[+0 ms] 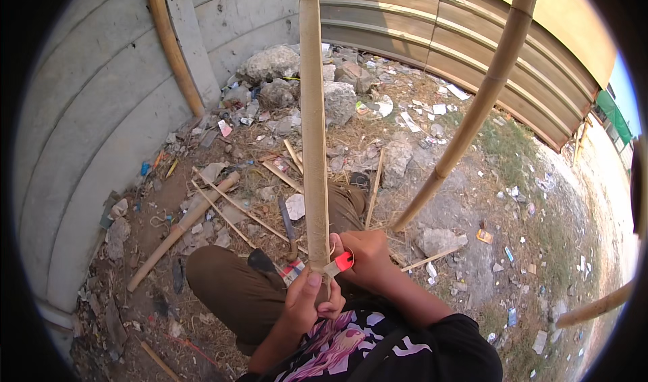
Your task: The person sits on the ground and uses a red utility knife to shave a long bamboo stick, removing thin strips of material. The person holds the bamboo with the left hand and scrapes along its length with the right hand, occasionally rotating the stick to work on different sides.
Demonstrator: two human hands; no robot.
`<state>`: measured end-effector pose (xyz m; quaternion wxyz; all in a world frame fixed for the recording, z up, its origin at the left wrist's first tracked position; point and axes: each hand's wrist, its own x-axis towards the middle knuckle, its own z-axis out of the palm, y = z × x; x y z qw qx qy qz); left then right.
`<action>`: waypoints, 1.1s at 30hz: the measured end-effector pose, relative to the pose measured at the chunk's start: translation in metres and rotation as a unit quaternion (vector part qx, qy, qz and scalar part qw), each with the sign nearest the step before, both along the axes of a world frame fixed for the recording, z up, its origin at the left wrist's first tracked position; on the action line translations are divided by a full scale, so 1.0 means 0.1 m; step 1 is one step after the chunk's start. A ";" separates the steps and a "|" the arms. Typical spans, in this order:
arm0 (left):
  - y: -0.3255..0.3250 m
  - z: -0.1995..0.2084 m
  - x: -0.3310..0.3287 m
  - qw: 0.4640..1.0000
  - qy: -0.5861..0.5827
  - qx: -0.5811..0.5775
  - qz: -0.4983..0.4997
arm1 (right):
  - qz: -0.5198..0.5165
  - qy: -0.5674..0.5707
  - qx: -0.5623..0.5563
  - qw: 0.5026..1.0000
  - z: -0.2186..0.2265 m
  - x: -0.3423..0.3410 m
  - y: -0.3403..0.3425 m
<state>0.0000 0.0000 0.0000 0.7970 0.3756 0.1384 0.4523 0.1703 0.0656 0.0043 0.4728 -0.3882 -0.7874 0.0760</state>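
Observation:
A long, pale length of bamboo [314,132] stands upright before me, its lower end down at my lap. My left hand [307,302] is closed round that lower end, with the thumb lying along it. Just to the right, my right hand [368,255] is a closed fist. From it a small red tool with a pale, flat blade-like part [343,262] reaches against the bamboo; its exact kind does not show. Beyond my knee a dark-bladed tool [288,225] rests on the ground.
Thin bamboo strips [226,214] and a thicker bamboo piece [181,231] lie at left. A slanting bamboo pole [466,129] rises at right. Rocks [271,65] and litter lie near a grey wall [101,125] and a corrugated metal fence [405,17].

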 end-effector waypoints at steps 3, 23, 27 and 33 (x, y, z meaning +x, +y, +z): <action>-0.01 0.03 -0.02 1.000 0.004 0.013 0.007 | 0.001 0.004 0.000 1.000 -0.03 -0.05 -0.01; -0.11 0.01 0.07 0.999 -0.017 0.039 0.007 | -0.099 0.010 0.031 0.995 0.10 -0.12 0.14; -0.27 0.08 0.26 0.996 0.070 0.014 -0.053 | -0.162 0.114 0.000 0.980 0.47 0.16 0.54; -0.14 0.07 0.24 0.994 0.077 0.048 0.062 | -0.075 -0.025 0.069 0.994 0.37 0.15 0.31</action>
